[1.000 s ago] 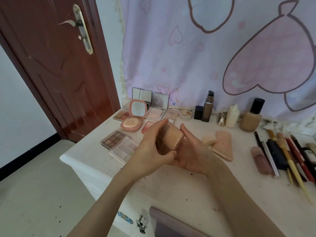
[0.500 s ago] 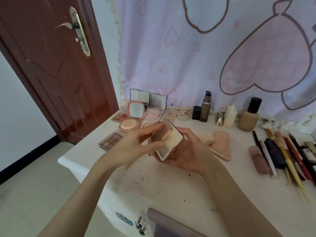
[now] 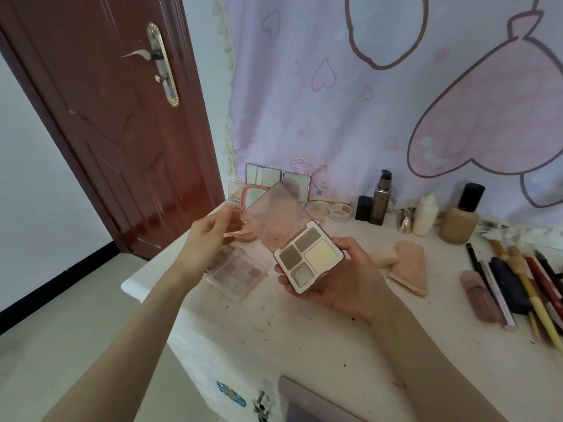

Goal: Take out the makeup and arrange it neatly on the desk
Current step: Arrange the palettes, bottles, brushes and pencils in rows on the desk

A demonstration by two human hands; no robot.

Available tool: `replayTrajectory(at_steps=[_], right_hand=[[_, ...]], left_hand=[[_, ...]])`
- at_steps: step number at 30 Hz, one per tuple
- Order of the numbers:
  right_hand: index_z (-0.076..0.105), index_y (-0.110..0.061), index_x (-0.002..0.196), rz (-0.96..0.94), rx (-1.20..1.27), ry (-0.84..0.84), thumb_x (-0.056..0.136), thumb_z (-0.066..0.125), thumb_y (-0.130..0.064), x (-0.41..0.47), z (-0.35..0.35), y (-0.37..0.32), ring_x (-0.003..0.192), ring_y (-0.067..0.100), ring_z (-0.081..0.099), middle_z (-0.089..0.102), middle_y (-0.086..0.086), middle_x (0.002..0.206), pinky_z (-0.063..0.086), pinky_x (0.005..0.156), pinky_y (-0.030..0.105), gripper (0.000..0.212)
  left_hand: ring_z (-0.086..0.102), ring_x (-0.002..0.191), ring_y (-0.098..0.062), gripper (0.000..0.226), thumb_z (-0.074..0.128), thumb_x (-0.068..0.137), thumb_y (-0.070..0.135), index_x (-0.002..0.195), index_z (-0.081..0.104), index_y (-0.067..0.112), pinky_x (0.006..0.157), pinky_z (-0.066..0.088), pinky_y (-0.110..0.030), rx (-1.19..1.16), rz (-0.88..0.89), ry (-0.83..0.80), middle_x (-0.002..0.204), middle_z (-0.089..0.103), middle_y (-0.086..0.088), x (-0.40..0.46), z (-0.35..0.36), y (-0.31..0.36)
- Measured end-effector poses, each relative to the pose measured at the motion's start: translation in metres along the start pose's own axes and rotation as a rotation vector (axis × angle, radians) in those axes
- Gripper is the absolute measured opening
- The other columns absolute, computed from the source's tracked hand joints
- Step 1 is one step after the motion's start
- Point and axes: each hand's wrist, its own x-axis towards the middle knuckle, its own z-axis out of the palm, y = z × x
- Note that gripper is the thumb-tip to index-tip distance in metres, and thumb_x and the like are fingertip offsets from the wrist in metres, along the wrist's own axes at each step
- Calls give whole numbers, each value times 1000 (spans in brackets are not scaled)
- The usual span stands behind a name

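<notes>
Head view, held palette: a four-pan palette (image 3: pixel 307 259) sits at frame centre, lifted above the desk (image 3: pixel 304 345), its translucent pink lid (image 3: pixel 278 219) swung open toward upper left.
Pans: two grey-brown, one pale cream, one small clear-looking pan at the lower corner.
Case: white rim around the pans, darker outer edge.
Right hand (image 3: pixel 341 284): cups the palette base from below, thumb curled on its right edge.
Left hand (image 3: pixel 210 239): blurred, left of the lid, fingers loosely spread; contact with the lid cannot be told.
Desk, left of centre: a pale multi-pan eyeshadow palette (image 3: pixel 237 275) lies flat, partly behind the left wrist.
Desk, rear: two mirrored compacts (image 3: pixel 278 181) stand open against the curtain (image 3: pixel 365 102); a pump bottle (image 3: pixel 380 199) and foundation bottle (image 3: pixel 461 217) stand upright.
Desk, right edge: brushes and pencils (image 3: pixel 524 287) lie side by side.
</notes>
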Motion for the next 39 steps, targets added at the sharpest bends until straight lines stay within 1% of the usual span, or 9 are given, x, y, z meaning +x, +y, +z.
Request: replayTrajectory(at_steps=[3, 6, 8, 22, 26, 29, 32, 35, 39], right_hand=[[58, 2, 122, -58, -4, 17, 76, 60, -31, 1, -1, -1, 112, 48, 53, 48, 34, 130, 45, 96, 48, 56], [55, 2, 125, -104, 31, 58, 76, 61, -30, 2, -4, -1, 113, 48, 52, 46, 34, 132, 46, 95, 49, 59], [53, 1, 127, -126, 68, 95, 74, 64, -28, 3, -5, -1, 114, 49, 51, 45, 33, 134, 46, 95, 51, 61], [53, 0, 127, -308, 237, 196, 72, 66, -23, -7, -3, -12, 120, 47, 49, 52, 29, 130, 44, 97, 53, 61], [61, 0, 120, -354, 251, 219, 74, 61, -27, -14, -4, -20, 116, 47, 52, 53, 29, 128, 44, 98, 51, 53], [63, 0, 117, -378, 244, 244, 74, 61, -27, -15, -5, -22, 115, 48, 52, 54, 29, 127, 45, 96, 52, 51], [63, -1, 118, -354, 216, 226, 75, 62, -27, -11, -1, -18, 116, 48, 52, 55, 29, 126, 47, 94, 54, 50], [66, -3, 113, -252, 142, 198, 80, 56, -31, -3, 3, -10, 121, 46, 49, 56, 27, 127, 45, 96, 54, 45], [62, -3, 119, -139, 47, 109, 80, 55, -31, 5, 8, 3, 122, 46, 47, 50, 25, 133, 40, 103, 51, 49]], left_hand=[[62, 87, -3, 35, 41, 97, 34, 114, 63, 14, 72, 48, -19, 355, -10, 127, 90, 64, 9, 3, -16, -18], [40, 127, -28, 53, 40, 93, 50, 135, 45, 18, 105, 32, -42, 731, -134, 38, 134, 51, -7, 2, -25, -38], [27, 133, -29, 58, 36, 90, 58, 137, 38, 25, 108, 20, -45, 883, -146, -44, 143, 40, -3, -2, -21, -46], [25, 124, -21, 51, 32, 91, 53, 133, 37, 24, 103, 18, -38, 963, 117, -17, 140, 33, -1, -55, 92, -33], [23, 127, -24, 43, 29, 94, 46, 129, 41, 25, 103, 17, -43, 908, 73, -91, 142, 32, -2, -51, 115, -31], [28, 128, -25, 37, 31, 97, 29, 128, 50, 22, 103, 21, -42, 785, 72, -4, 139, 41, -4, -35, 104, -24], [53, 105, -19, 32, 34, 99, 13, 121, 56, 8, 88, 40, -28, 382, 120, 86, 120, 59, -9, -16, 79, -6], [64, 82, -10, 25, 33, 101, 18, 113, 54, 13, 70, 53, -20, -19, -13, -9, 103, 64, -4, -7, 61, 10], [63, 57, -6, 27, 38, 100, 13, 85, 58, 4, 60, 54, -19, -155, -38, 23, 63, 65, 5, -3, 52, 13]])
